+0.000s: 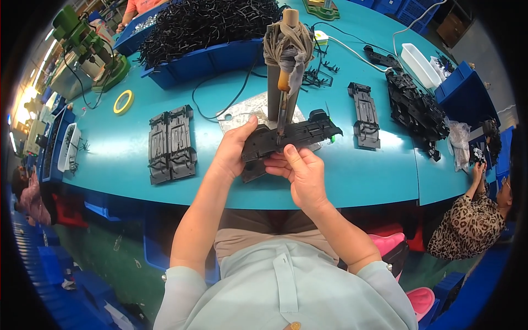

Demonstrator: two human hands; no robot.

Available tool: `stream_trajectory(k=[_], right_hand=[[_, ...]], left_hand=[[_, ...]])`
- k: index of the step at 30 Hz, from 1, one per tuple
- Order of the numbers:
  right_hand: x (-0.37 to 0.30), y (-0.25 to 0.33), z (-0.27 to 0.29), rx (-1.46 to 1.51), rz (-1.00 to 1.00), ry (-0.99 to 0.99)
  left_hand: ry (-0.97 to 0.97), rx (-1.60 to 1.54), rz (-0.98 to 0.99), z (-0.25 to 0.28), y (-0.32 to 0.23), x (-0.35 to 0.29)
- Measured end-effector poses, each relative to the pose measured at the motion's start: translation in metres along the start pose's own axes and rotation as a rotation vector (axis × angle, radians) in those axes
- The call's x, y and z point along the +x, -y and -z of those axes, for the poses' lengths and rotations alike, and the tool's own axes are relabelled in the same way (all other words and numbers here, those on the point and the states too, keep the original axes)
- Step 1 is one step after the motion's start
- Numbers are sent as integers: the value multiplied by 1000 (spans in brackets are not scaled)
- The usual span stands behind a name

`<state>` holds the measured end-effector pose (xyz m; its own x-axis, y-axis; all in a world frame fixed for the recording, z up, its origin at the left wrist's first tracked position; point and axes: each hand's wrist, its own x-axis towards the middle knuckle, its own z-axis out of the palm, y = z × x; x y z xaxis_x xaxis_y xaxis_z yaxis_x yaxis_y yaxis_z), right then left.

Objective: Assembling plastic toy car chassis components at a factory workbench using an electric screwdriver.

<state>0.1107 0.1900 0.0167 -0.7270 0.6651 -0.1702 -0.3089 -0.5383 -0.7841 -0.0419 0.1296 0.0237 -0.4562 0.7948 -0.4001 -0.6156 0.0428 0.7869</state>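
A black plastic toy-car chassis (309,131) is held level between my two hands, below an upright soldering-type iron (283,104). The iron's tip comes down onto or just above the middle of the chassis; I cannot tell which. My left hand (235,147) grips the left end, thumb on top. Near the middle of its front edge, my right hand (301,171) pinches it between thumb and curled fingers. Cloth strips (287,47) bind the iron to a post (273,93). A metal plate (250,111) lies beneath, partly hidden.
Two chassis (172,144) lie side by side at left, another chassis (365,115) at right beside a chassis pile (415,107). A blue bin (206,65) heaped with black parts stands behind. Yellow tape (124,102) and cables lie leftward. A co-worker (473,220) sits at right.
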Motion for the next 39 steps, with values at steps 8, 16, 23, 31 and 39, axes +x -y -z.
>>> stream_trajectory(k=[8,16,23,31,39], right_hand=[[-1,1,-2,-23,8,-8],[0,1,-2,-36,15,-11],[0,1,-2,-39,17,-14],[-2,0,-3,-36,16,-10],[0,0,4,-38,14,-9]], left_hand=[[-7,9,7,-1,-1,-1],[-25,-4,23,-2,-2,0],[-2,-18,20,0,0,0],[-11,-23,25,2,2,1],[26,-11,29,8,7,10]])
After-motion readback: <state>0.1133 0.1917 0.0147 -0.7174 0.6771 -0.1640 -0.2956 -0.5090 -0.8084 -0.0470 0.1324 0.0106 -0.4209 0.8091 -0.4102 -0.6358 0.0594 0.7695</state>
